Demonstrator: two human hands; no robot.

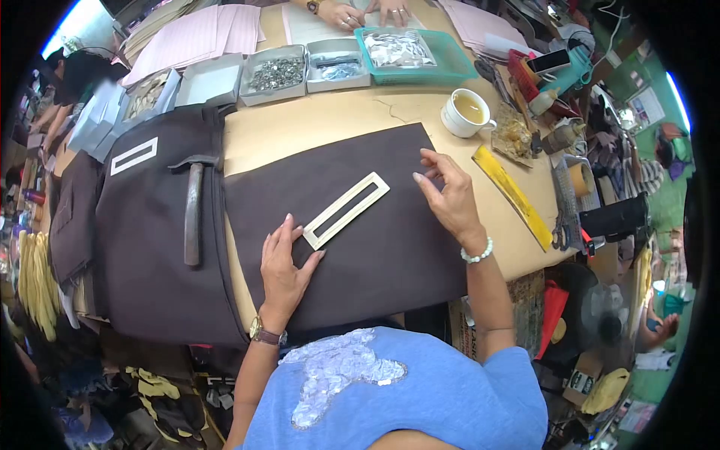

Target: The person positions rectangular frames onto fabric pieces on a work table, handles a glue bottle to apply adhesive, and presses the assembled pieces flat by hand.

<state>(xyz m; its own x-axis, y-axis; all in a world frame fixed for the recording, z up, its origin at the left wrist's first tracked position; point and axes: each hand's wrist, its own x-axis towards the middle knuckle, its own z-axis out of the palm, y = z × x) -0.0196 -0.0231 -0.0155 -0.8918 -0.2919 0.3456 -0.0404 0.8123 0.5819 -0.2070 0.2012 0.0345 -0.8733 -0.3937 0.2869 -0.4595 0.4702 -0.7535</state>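
A dark brown piece of fabric [360, 277] lies flat before me, with a cream rectangular frame [346, 211] set slantwise on it. The frame has a long narrow slot through which the fabric shows. My left hand [283, 262] rests on the fabric, fingers stretched out and thumb apart, its fingertips at the frame's lower left end. Above the fabric's right edge is my right hand [448, 193], thumb and forefinger apart, other fingers bent; I see nothing between them. It is clear of the frame's upper right end.
A hammer [194, 214] lies on more dark fabric [142, 240] at left, near a white slotted frame [134, 156]. Behind are boxes of metal parts [276, 73] and a green tray [420, 75]. A cup [466, 114] and yellow ruler [512, 196] sit right. Another person's hands [364, 13] are opposite.
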